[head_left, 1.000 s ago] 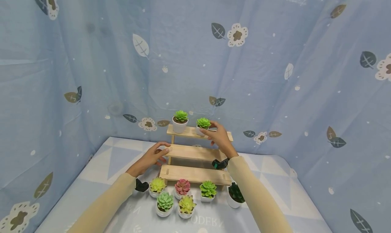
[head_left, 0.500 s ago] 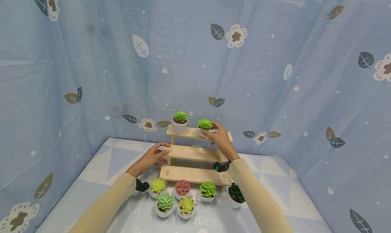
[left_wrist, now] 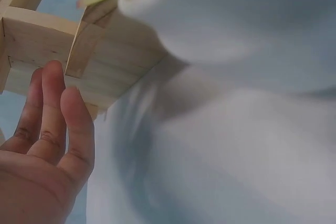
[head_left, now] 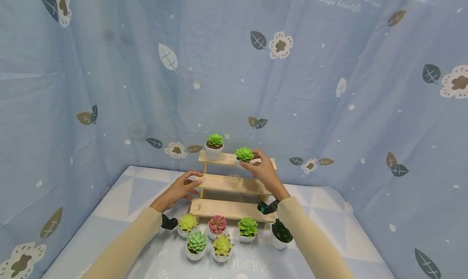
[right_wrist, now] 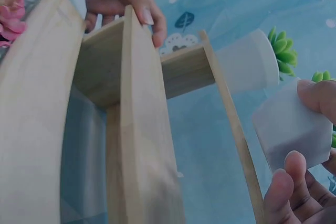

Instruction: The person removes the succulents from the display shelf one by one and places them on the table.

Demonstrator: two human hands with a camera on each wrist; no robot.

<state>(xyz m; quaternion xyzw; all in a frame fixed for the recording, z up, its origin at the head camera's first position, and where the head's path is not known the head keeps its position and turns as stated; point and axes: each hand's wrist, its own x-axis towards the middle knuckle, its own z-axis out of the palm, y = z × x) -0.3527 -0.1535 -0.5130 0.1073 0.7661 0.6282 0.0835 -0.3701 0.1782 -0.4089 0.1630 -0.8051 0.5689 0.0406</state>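
My right hand (head_left: 264, 171) holds a small green succulent (head_left: 244, 154) by its white pot (right_wrist: 294, 124), thumb on one side and fingers on the other. In the right wrist view a gap shows between this pot's base and the top board of the three-tier wooden stand (head_left: 234, 184). Another green succulent in a white pot (head_left: 214, 152) stands at the top tier's left end. My left hand (head_left: 179, 189) is at the left end of the middle tier, thumb and forefinger touching the board. Its other fingers (left_wrist: 52, 108) extend loosely beside the stand, holding nothing.
Before the stand sit several potted succulents: yellow-green (head_left: 188, 223), red (head_left: 217, 224), pale green (head_left: 196, 242), yellow with reddish tips (head_left: 222, 245), bright green (head_left: 248, 227) and dark green (head_left: 281, 231). A blue patterned curtain (head_left: 219, 88) hangs closely behind the stand.
My right hand has moved the succulent slightly down and toward me, off the top tier. The left hand stays by the middle tier. The head view has shifted a little.
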